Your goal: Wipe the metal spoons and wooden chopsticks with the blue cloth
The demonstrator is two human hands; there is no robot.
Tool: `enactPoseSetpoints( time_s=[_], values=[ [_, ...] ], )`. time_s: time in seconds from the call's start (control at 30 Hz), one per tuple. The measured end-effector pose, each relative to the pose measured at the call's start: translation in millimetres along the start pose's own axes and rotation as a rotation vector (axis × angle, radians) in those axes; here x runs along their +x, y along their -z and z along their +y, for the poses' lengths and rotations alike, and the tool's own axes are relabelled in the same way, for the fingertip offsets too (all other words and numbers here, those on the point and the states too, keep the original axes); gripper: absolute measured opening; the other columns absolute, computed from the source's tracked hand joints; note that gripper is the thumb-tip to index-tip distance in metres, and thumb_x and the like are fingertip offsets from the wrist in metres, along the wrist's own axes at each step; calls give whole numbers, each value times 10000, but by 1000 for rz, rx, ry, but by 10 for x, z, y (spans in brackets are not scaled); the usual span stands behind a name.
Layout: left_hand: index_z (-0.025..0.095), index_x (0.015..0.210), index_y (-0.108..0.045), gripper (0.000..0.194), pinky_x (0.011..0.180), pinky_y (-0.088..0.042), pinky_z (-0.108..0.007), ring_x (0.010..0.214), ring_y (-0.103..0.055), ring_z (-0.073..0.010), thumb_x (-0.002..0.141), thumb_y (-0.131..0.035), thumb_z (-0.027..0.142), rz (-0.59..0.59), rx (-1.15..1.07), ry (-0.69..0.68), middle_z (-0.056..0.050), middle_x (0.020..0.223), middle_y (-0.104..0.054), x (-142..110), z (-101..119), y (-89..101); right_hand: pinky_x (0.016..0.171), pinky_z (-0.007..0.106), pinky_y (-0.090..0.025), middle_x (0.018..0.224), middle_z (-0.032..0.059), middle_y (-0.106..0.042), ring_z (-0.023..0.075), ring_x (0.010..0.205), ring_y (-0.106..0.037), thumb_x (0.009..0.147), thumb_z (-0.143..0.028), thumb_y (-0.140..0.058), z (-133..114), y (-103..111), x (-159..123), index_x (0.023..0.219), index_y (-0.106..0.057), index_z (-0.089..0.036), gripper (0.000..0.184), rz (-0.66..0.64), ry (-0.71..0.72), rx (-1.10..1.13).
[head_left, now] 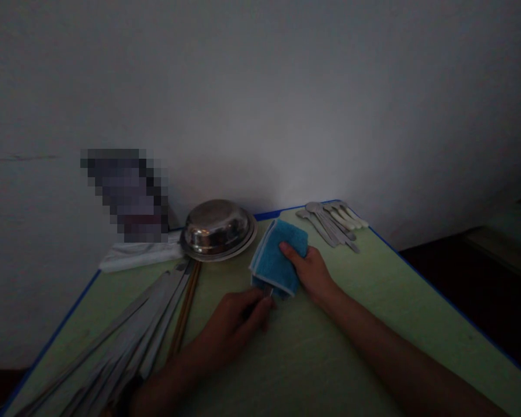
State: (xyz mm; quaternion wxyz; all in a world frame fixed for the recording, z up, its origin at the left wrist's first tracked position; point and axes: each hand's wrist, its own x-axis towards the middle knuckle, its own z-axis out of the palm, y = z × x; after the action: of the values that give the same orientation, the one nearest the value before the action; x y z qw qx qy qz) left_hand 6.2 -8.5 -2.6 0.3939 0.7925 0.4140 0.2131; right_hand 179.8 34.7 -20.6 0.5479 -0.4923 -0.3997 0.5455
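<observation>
A folded blue cloth (pixel 280 255) with pale edging is gripped in my right hand (pixel 315 272), thumb on top. Below the cloth, my left hand (pixel 247 310) pinches the end of a metal utensil (pixel 268 291). The rest of that utensil is hidden inside the cloth, so I cannot tell its kind. Beyond my right hand, several metal spoons (pixel 323 223) and forks with pale handles (pixel 347 217) lie side by side at the table's far right corner.
An overturned steel bowl (pixel 217 226) rests on stacked plates by the wall. Long flat metal utensils (pixel 125 336) and wooden chopsticks (pixel 186 307) lie on the left of the green table (pixel 417 301). A white packet (pixel 141 255) and a pixelated upright object (pixel 130 194) occupy the back left.
</observation>
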Motion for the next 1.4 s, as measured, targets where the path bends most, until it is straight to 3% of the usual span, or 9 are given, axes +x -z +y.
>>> enactPoseSetpoints(
  time_s=[0.53, 0.73, 0.87, 1.13, 1.23, 1.33, 1.4],
  values=[
    [166, 544, -516, 375, 463, -363, -175, 458, -480, -95, 850, -325, 269, 85, 24, 76, 20, 505, -533, 6, -42, 26, 660, 297, -494, 777, 46, -706, 186, 711, -642, 650, -493, -656, -30, -214, -254, 778, -665, -154, 363, -26, 15, -138],
    [162, 522, -506, 399, 440, -331, -169, 437, -452, -85, 863, -354, 303, 75, 54, 62, 31, 471, -490, 23, -25, 28, 688, 305, -505, 809, 46, -712, 183, 730, -651, 635, -476, -679, 22, -193, -197, 816, -667, -158, 366, 36, -69, 51],
    [155, 561, -506, 372, 444, -323, -161, 429, -450, -68, 883, -371, 284, 19, 118, -30, 44, 485, -479, 11, -37, -3, 728, 324, -514, 856, 64, -715, 188, 748, -660, 646, -438, -688, 12, -166, -122, 849, -654, -148, 356, 114, -127, 278],
    [152, 553, -539, 337, 460, -340, -193, 404, -467, -79, 855, -401, 206, 103, 510, -238, 35, 461, -485, -12, -91, -62, 785, 327, -527, 917, 88, -709, 195, 840, -664, 680, -368, -685, -111, -94, -39, 922, -631, -137, 339, 143, -209, 456],
    [144, 642, -606, 314, 499, -406, -234, 476, -559, -131, 860, -392, 214, 138, 572, -204, -18, 553, -600, -20, -73, -59, 785, 331, -527, 922, 86, -708, 198, 854, -660, 678, -348, -683, -125, -31, 11, 938, -625, -142, 338, 125, -221, 432],
    [145, 969, -635, 305, 596, -497, -280, 640, -654, -178, 898, -358, 250, 181, 607, -146, -69, 788, -701, -26, -71, -43, 762, 333, -526, 920, 73, -708, 200, 839, -658, 673, -322, -668, -124, 20, 48, 948, -621, -157, 324, 128, -228, 412],
    [166, 1189, -535, 350, 673, -525, -304, 739, -675, -186, 911, -347, 264, 197, 581, -111, -77, 919, -710, -28, -87, -32, 743, 330, -523, 904, 60, -707, 202, 830, -654, 672, -322, -645, -112, 38, 59, 940, -621, -169, 310, 127, -218, 398]
  ],
)
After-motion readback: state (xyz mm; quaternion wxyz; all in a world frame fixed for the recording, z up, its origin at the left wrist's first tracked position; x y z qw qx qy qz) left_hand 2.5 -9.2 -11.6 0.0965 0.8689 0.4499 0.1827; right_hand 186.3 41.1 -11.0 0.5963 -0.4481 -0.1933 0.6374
